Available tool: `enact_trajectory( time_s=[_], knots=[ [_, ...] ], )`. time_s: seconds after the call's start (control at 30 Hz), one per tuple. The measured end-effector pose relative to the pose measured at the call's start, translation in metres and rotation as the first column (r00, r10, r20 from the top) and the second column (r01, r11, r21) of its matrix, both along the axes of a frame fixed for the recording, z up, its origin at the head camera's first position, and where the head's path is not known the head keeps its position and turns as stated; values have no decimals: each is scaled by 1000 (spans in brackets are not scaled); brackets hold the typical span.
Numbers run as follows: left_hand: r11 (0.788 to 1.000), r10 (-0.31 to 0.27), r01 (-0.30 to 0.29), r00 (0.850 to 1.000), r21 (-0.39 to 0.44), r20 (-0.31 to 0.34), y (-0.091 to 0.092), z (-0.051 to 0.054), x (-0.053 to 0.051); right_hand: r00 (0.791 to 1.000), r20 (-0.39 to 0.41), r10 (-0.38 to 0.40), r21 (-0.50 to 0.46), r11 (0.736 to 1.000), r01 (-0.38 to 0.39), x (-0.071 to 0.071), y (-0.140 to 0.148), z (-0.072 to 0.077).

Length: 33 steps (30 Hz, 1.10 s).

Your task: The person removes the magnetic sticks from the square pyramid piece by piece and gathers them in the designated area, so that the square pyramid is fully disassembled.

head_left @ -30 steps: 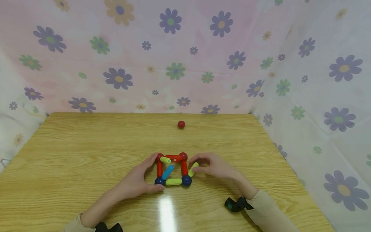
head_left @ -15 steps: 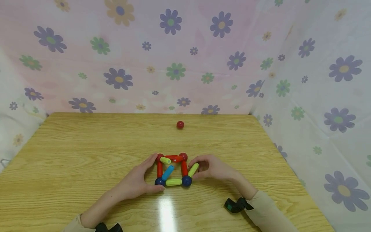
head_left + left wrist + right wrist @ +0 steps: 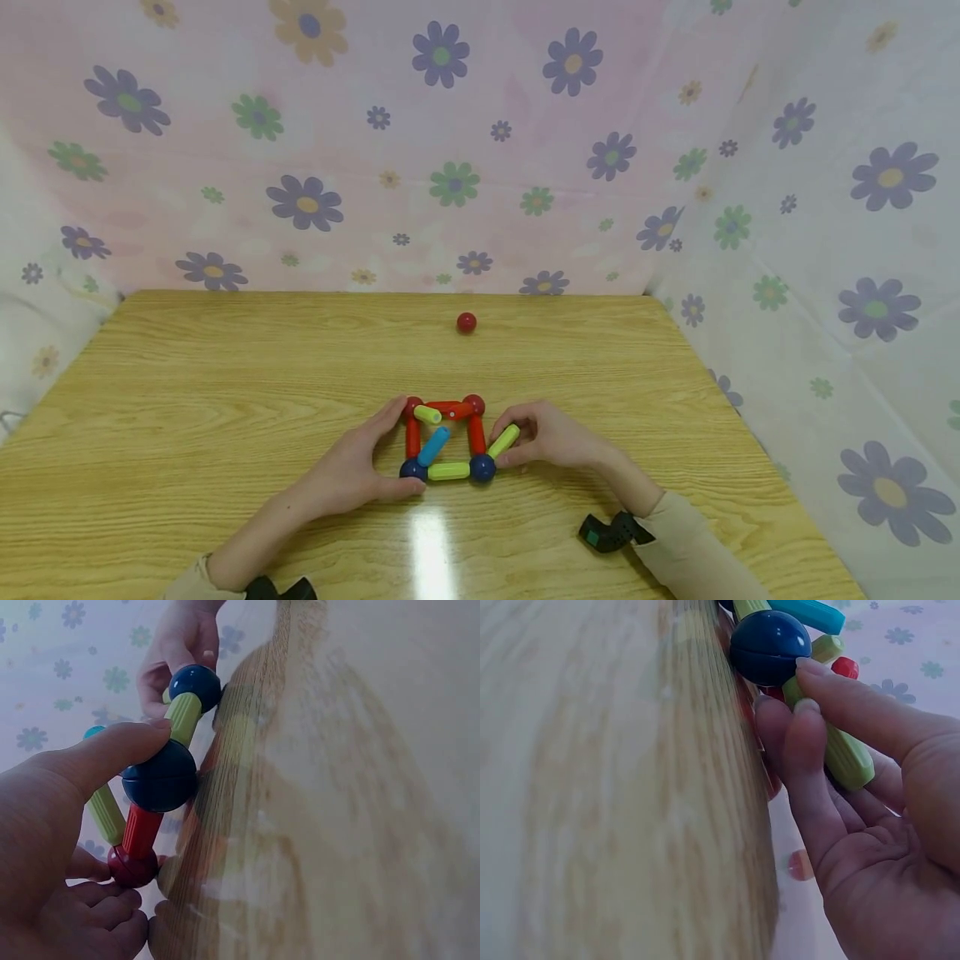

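Thumb and fingers of the left hand (image 3: 358, 468) stand spread along the left side of a four-sided frame (image 3: 477, 435) of glossy balls and ribbed rods, plastic by the look of them, which lies on the wood-grained counter (image 3: 262, 367). We see the thumb on the near-left dark-blue ball (image 3: 411, 473) and the fingers at the far-left red ball (image 3: 412, 405), so that side is held between them, probably to brace the frame against sideways push. The right hand (image 3: 551, 433) pinches a yellow-green ribbed rod (image 3: 505, 440) between thumb and fingertips, low down beside the near-right dark-blue ball (image 3: 483, 468); we take that low grip as a way to control the end at the ball. The rod tilts up and outward.

Red rods (image 3: 413, 437) form the left, right and far sides; a second yellow-green rod (image 3: 449, 472) spans the near side. A light-blue rod (image 3: 434, 447) slants up from the near-left ball, and we suppose magnets hold it, since its upper end meets nothing. Behind the frame, well apart from both hands, we find a loose red ball (image 3: 467, 323).
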<state>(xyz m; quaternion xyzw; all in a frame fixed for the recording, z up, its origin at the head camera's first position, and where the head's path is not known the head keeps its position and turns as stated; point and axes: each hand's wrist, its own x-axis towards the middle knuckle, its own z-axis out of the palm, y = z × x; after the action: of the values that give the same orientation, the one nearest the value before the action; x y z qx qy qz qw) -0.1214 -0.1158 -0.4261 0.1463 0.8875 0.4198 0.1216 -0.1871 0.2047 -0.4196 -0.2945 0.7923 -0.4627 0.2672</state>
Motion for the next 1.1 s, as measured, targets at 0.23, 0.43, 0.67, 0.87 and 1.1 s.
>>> enact_trajectory(
  time_s=[0.23, 0.43, 0.67, 0.87, 1.1],
  knots=[
    [1000, 2, -2, 1000, -2, -6, 0, 0, 0, 999, 42, 4, -37, 999, -2, 0, 0, -3],
    [1000, 4, -4, 1000, 8, 3, 1, 1, 1, 998, 54, 18, -70, 997, -14, -1, 1, -6],
    [1000, 9, -9, 1000, 4, -3, 0, 1, 1, 998, 36, 44, -87, 995, -41, 0, -1, -6],
    [1000, 10, -10, 1000, 3, 0, 0, 1, 1, 998, 42, 47, -106, 994, -42, 2, -3, -6],
    [1000, 6, -6, 1000, 7, -1, 1, 2, 1, 999, 11, 39, -87, 995, -38, 4, -4, -7]
  ],
)
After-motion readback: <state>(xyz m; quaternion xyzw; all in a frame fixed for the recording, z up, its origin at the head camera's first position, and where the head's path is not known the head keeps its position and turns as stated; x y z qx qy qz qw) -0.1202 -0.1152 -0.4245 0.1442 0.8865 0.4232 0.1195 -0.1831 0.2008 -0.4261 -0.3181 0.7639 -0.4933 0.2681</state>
